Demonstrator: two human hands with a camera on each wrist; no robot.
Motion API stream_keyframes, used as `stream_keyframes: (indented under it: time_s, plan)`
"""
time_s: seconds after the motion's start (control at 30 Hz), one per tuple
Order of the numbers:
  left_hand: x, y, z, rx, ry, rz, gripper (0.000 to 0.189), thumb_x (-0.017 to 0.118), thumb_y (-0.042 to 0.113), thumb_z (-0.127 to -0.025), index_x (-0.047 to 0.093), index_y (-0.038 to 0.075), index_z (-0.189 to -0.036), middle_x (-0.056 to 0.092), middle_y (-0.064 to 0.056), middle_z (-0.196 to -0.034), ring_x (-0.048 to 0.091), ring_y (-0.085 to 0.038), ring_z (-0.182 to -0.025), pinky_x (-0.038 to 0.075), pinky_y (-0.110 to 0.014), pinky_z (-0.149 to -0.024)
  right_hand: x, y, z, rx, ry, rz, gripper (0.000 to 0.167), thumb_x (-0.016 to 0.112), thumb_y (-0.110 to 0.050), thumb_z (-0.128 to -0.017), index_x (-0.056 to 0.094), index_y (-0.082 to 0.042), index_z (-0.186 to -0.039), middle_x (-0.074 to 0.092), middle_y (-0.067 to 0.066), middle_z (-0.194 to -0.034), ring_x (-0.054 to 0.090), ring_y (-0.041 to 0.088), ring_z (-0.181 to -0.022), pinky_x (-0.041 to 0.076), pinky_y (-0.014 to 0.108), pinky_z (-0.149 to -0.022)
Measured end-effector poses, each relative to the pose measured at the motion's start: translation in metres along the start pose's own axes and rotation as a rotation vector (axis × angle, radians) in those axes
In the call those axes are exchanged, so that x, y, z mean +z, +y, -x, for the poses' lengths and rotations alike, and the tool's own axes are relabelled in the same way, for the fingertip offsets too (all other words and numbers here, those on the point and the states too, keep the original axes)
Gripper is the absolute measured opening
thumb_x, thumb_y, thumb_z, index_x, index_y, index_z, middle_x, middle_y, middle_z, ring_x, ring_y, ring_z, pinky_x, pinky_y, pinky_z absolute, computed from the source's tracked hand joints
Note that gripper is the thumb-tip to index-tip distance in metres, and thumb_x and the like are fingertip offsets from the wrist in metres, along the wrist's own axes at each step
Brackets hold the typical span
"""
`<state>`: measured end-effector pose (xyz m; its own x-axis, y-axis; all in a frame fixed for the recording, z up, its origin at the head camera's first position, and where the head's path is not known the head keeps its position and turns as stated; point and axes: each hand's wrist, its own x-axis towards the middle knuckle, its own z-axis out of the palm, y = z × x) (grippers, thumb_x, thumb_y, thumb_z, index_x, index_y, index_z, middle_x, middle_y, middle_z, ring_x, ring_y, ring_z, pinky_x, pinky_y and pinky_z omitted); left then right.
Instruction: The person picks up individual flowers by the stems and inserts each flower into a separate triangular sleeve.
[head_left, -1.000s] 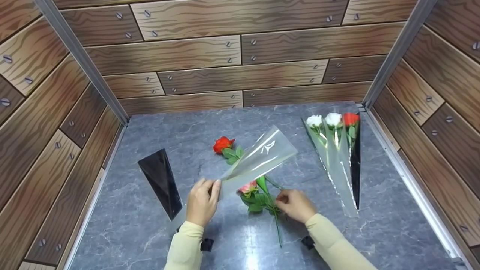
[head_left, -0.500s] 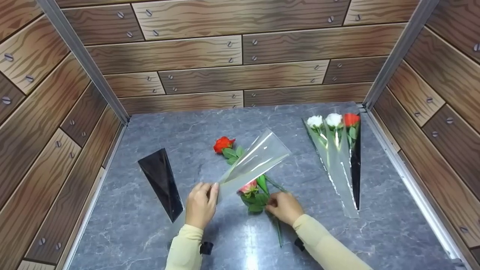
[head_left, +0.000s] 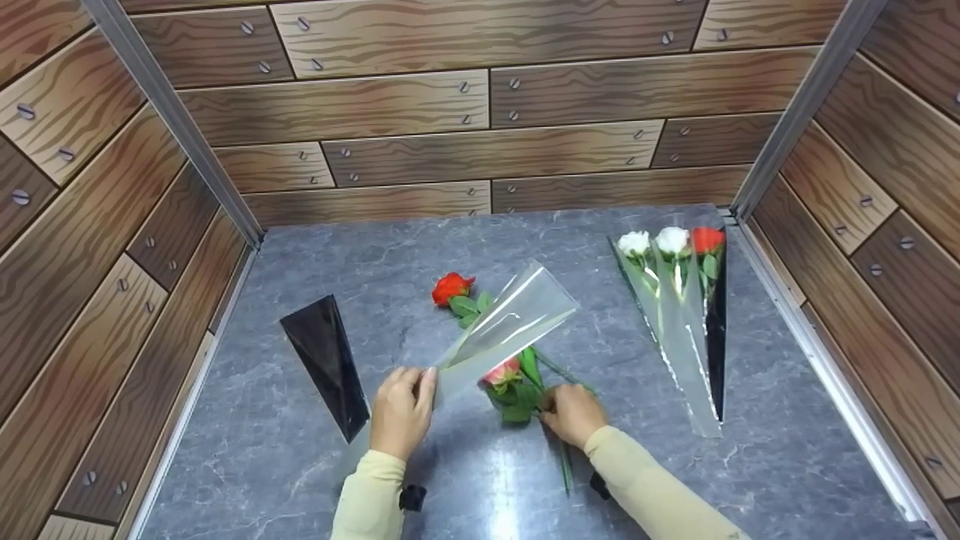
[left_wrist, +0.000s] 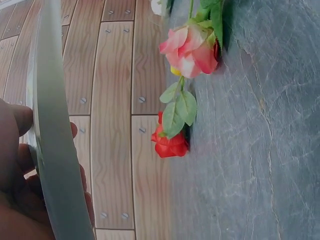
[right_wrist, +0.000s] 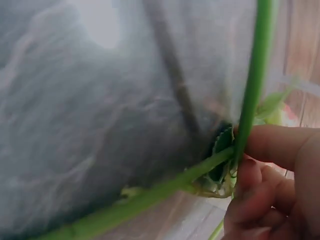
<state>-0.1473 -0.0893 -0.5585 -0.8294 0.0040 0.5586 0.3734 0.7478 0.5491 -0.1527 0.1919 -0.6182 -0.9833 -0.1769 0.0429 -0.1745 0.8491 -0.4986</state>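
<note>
My left hand [head_left: 403,409] grips the narrow end of a clear plastic flower sleeve [head_left: 517,311], which slants up to the right over the flowers. In the left wrist view the sleeve [left_wrist: 55,125] lies between thumb and fingers. With thumb and fingertips, my right hand [head_left: 576,414] pinches a green flower stem [right_wrist: 254,75]; a second stem [right_wrist: 150,202] crosses close beside it. Next to that hand lies a pink rose [head_left: 502,371] with green leaves [head_left: 517,401]. Beyond it is a red rose [head_left: 452,289], its stem partly behind the sleeve.
A folded black sleeve [head_left: 330,367] lies on the left of the grey marbled table [head_left: 247,450]. On the right are wrapped flowers: two white roses [head_left: 673,240] in clear sleeves and a red one [head_left: 707,240] in a black-backed sleeve. Wood-patterned walls [head_left: 405,97] enclose the table.
My right hand has moved left to the stems by the pink rose and now pinches one. The clear sleeve in my left hand has dipped slightly left and down.
</note>
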Motion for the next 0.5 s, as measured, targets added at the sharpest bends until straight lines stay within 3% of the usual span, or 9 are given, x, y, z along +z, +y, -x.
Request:
stream_keyframes:
  time_s: [0.27, 0.37, 0.5]
  plan:
    - [-0.001, -0.001, 0.001, -0.011, 0.002, -0.006, 0.025, 0.059, 0.027, -0.096, 0.069, 0.014, -0.078, 0.05, 0.004, -0.067, 0.048, -0.015, -0.059, 0.042, -0.033, -0.057, -0.024, 0.003, -0.012, 0.099, -0.046, -0.245, 0.007, 0.078, -0.012, -0.076, 0.074, -0.012, -0.08, 0.065, -0.004, -0.072, 0.056, 0.012, -0.065, 0.05, 0.034, -0.063]
    - [0.0, -0.002, 0.002, -0.014, 0.001, -0.008, 0.025, 0.059, 0.027, -0.096, 0.069, 0.013, -0.078, 0.051, 0.003, -0.068, 0.049, -0.016, -0.06, 0.043, -0.034, -0.057, -0.029, 0.004, -0.015, 0.133, -0.035, -0.252, 0.007, 0.078, -0.013, -0.077, 0.075, -0.013, -0.083, 0.067, -0.004, -0.076, 0.058, 0.013, -0.069, 0.05, 0.035, -0.067]
    - [0.001, -0.002, 0.002, -0.02, -0.007, -0.009, 0.024, 0.059, 0.027, -0.096, 0.069, 0.013, -0.078, 0.052, 0.003, -0.069, 0.051, -0.016, -0.061, 0.044, -0.035, -0.058, -0.027, 0.008, -0.018, 0.112, -0.009, -0.161, 0.004, 0.078, -0.013, -0.077, 0.075, -0.013, -0.08, 0.066, -0.005, -0.071, 0.057, 0.012, -0.066, 0.049, 0.034, -0.064]
